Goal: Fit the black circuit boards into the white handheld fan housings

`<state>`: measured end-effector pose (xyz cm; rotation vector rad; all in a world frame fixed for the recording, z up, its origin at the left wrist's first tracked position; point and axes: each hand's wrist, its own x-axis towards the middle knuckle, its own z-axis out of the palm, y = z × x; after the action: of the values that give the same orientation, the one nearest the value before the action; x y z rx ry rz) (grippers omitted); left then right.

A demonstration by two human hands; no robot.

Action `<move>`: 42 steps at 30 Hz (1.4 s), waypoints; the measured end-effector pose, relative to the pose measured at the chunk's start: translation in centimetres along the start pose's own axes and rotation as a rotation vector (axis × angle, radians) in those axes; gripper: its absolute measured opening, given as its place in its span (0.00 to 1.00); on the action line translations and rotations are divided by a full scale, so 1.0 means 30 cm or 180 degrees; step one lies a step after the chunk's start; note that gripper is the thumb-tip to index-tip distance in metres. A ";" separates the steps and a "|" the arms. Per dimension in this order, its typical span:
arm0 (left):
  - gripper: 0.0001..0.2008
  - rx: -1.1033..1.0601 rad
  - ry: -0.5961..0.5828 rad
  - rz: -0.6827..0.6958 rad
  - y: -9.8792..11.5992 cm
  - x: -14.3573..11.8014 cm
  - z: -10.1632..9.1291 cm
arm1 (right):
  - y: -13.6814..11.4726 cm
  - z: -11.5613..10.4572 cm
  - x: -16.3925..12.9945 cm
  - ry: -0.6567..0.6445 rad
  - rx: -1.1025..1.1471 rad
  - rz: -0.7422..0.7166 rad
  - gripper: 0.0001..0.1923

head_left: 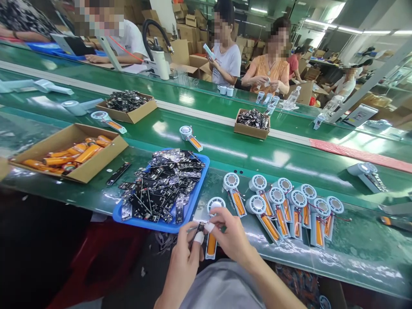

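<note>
A narrow black circuit board (201, 227) is pinched upright in my left hand (185, 262), whose thumb wears a white cover. At the board's upper end, my right hand (232, 236) has its thumb and finger closed together; what lies between them is too small to make out. Under and just behind my hands lies a light-blue handheld fan body (211, 249) with an orange battery in its handle, partly hidden. To the left, a blue tray (206, 165) holds a heap of similar circuit boards (161, 189).
Several fan bodies with orange batteries (270, 227) lie to the right. A cardboard box (96, 167) of orange batteries stands left, near a loose board (119, 173). Boxes of boards (131, 116) (252, 131) and one fan (191, 137) are on the green belt. Co-workers (225, 60) sit opposite.
</note>
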<state>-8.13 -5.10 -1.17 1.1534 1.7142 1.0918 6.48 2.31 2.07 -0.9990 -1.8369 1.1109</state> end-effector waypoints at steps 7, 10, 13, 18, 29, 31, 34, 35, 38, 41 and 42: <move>0.10 -0.0018 -0.0191 0.0018 0.035 0.004 -0.014 | -0.019 -0.009 -0.001 -0.0235 -0.0216 -0.0142 0.14; 0.11 0.0053 -0.0178 0.0078 0.047 0.005 -0.014 | -0.021 -0.022 -0.006 -0.0268 -0.0299 0.0099 0.14; 0.11 0.0165 -0.0157 0.0212 0.049 0.003 -0.012 | -0.029 -0.022 -0.002 -0.0274 -0.0343 0.0275 0.14; 0.10 0.0238 -0.0038 0.0337 0.057 0.004 -0.007 | -0.030 -0.007 -0.007 -0.0193 -0.0673 0.0142 0.12; 0.16 0.0564 0.0274 0.0839 0.032 -0.004 0.002 | -0.029 0.031 -0.035 -0.0209 -0.2585 -0.0738 0.10; 0.16 0.0419 0.0167 0.0727 0.027 0.003 -0.008 | -0.027 0.017 -0.026 -0.0282 -0.2473 -0.0826 0.10; 0.16 0.0098 -0.0247 0.0427 0.026 0.024 -0.037 | -0.024 -0.024 -0.005 -0.0486 -0.2009 -0.0751 0.10; 0.16 0.0003 -0.0374 0.0354 0.026 0.032 -0.048 | -0.024 -0.039 0.003 -0.0584 -0.1872 -0.0693 0.11; 0.15 -0.0180 -0.0639 0.0274 0.023 0.053 -0.075 | -0.026 -0.069 0.021 -0.0888 -0.1647 -0.0635 0.13; 0.14 -0.0242 -0.0741 0.0332 0.020 0.067 -0.082 | -0.027 -0.070 0.029 -0.0975 -0.1656 -0.0678 0.13; 0.14 -0.0275 -0.0740 0.0351 0.021 0.069 -0.081 | -0.028 -0.067 0.031 -0.0941 -0.1678 -0.0668 0.13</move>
<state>-10.77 -3.54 -0.09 1.2786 1.4260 1.0424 7.69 3.54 3.70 -0.9277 -2.4906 0.6832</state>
